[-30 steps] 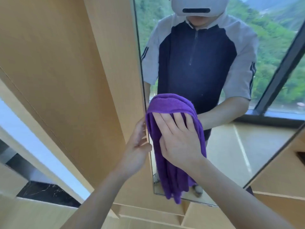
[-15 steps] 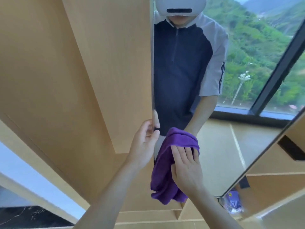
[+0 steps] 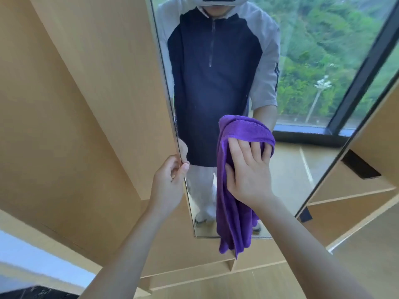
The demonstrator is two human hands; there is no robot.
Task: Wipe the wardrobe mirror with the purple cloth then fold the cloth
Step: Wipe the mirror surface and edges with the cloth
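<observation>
The wardrobe mirror (image 3: 302, 160) is a tall glass panel set in a light wooden door, and it reflects a person in a dark and grey top. My right hand (image 3: 248, 171) presses the purple cloth (image 3: 232, 216) flat against the lower middle of the glass, fingers spread over its bunched top. The rest of the cloth hangs down past the mirror's bottom edge. My left hand (image 3: 170, 182) grips the mirror door's left edge, thumb on the glass side.
Light wooden wardrobe panels (image 3: 86, 104) stand to the left. Wooden shelves (image 3: 356, 190) run below and to the right, with a dark slot (image 3: 360, 167) in one panel. The glass reflects a large window with green hillside.
My right hand has slid the cloth to the right and up across the glass. My left hand has kept hold of the mirror's left edge. The view has shifted.
</observation>
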